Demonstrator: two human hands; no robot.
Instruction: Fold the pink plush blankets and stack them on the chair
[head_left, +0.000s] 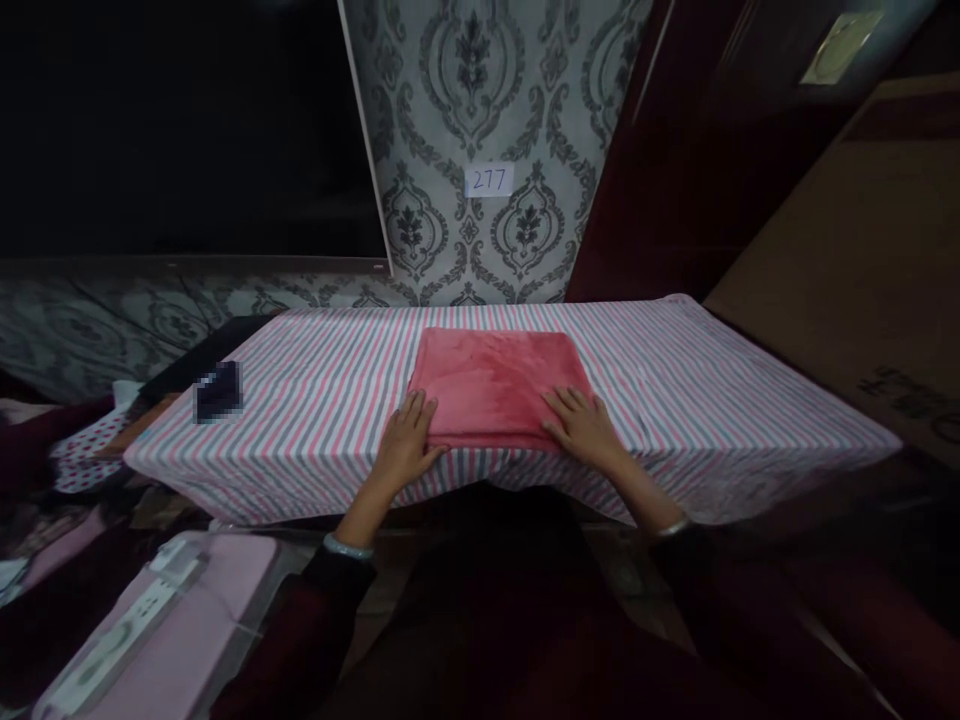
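Note:
A folded pink plush cloth (pixel 495 375), perhaps a blanket or towel, lies flat near the front edge of a table covered with a striped tablecloth (pixel 322 385). At its near left corner rests my left hand (pixel 406 440), fingers stretched out, thumb along the front edge. My right hand (pixel 583 428) lies on the near right corner with its fingers spread. Neither hand is closed around the cloth. The folded layers show along the front edge.
A dark pixelated object (pixel 218 392) sits on the table's left side. Below it stand a pink-topped box (pixel 232 570) and a white power strip (pixel 120 640). A large cardboard box (pixel 847 260) borders the right; a dark screen (pixel 180 130) hangs behind at left.

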